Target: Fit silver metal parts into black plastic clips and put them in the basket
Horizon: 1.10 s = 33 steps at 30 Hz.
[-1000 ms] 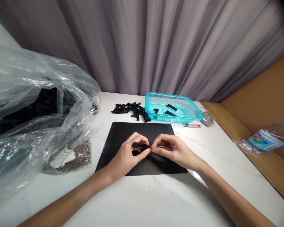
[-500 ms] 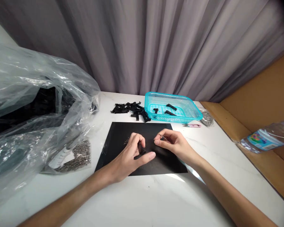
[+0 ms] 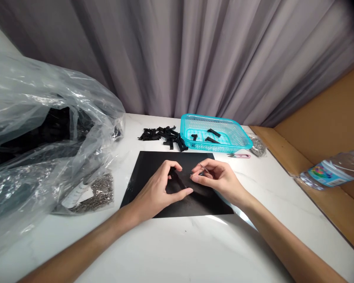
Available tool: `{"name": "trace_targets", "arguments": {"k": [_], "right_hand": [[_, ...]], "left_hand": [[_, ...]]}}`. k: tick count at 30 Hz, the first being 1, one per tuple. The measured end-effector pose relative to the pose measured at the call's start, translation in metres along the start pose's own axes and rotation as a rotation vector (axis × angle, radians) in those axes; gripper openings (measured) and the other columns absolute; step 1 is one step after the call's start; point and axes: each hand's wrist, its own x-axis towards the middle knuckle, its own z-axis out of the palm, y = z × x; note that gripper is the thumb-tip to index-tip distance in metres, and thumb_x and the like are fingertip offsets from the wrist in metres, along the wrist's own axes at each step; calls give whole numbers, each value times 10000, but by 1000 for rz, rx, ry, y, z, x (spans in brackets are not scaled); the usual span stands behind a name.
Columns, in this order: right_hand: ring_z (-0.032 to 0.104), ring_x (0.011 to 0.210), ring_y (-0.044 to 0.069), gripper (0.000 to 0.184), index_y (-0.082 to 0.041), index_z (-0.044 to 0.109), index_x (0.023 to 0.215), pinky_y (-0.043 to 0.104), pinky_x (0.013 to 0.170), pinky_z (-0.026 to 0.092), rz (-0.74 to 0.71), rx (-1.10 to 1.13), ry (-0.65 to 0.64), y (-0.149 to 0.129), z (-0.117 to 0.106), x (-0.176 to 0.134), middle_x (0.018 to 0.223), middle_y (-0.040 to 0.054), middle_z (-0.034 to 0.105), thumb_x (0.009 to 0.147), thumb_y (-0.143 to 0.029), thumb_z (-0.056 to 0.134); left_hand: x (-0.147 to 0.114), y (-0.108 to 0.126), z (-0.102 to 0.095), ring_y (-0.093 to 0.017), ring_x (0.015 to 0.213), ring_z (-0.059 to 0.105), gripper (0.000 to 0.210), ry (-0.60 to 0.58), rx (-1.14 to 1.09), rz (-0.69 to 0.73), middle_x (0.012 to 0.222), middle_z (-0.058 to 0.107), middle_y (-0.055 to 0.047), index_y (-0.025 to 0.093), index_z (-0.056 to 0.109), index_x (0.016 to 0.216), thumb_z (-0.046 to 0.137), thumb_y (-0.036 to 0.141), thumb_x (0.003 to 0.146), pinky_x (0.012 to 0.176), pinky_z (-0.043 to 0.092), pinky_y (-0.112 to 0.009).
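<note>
Left hand [image 3: 159, 186]: grip pinched on a black plastic part [image 3: 179, 180], thumb along one end, fingers at the other; part sits slanted, raised toward the palm
Right hand [image 3: 218, 175]: grip closed on a thin metal rod [image 3: 204, 168] — too small to tell what kind; fingertips near the black part, not touching it
Hand gap: left and right apart, both over the black mat [image 3: 152, 161]
Worktop [image 3: 177, 249]: white, marble-patterned, mat lying flat in the middle
Blue basket [image 3: 221, 148]: behind the mat, three loose black pieces [image 3: 214, 133] inside, well apart from the hands
Black pile [image 3: 168, 135]: jumbled similar parts, just left of the basket
Pink-handled snips [image 3: 238, 156]: on the worktop in front of the basket's right end
Metal pieces: one clear bag [image 3: 98, 192] left of the mat, another small bag [image 3: 257, 146] beside the basket's right side
Big plastic bag [image 3: 91, 90]: far left, black contents showing
Bottle [image 3: 330, 173]: on its side at right, against the cardboard [image 3: 321, 114] — blue label toward camera
</note>
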Motion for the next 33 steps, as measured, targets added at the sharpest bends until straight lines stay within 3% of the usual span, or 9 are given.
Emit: {"name": "trace_targets", "arguments": {"k": [3,6,16,25,33], "right_hand": [[448,623,112,297,-207,761,951,278,569,325,-22,-31,-2,-1,-1,0,835,16,710,799,-440,867],[405,591,104,282,-208,779,936,276,553,318,-26,-76,-9,-3,0,-1,808,7,705,810,-448,857],[598,811,167,158,-223,737,935,302,697,440,-123,-339,-74,-11,2,-4,968,33,742,970,-368,689],[627,788,175,144,-227,772,917,305,675,477,-157,-308,11,-7,-1,-3,913,31,767,920,-370,752],[626,732,151,179,-204,745,910,290,654,471,-100,-243,-37,-12,0,-3,891,26,750,942,-377,713]], "left_hand": [[2,0,-1,-276,1191,604,545,57,35,52,1295,626,-45,301,517,1263,801,504,845,1039,504,-476],[4,0,-2,-282,1254,596,573,70,40,61,1384,636,-33,319,539,1299,823,493,833,1095,491,-504],[5,-4,2,-253,1288,633,667,126,-74,131,1427,618,-54,292,512,1399,847,351,825,1151,527,-475],[5,-3,6,-261,1249,657,638,74,-153,163,1325,621,-58,275,555,1327,874,352,779,1152,547,-499],[4,-4,7,-268,1202,688,634,57,-170,144,1280,635,-52,273,591,1298,895,372,750,1133,568,-499]]}}
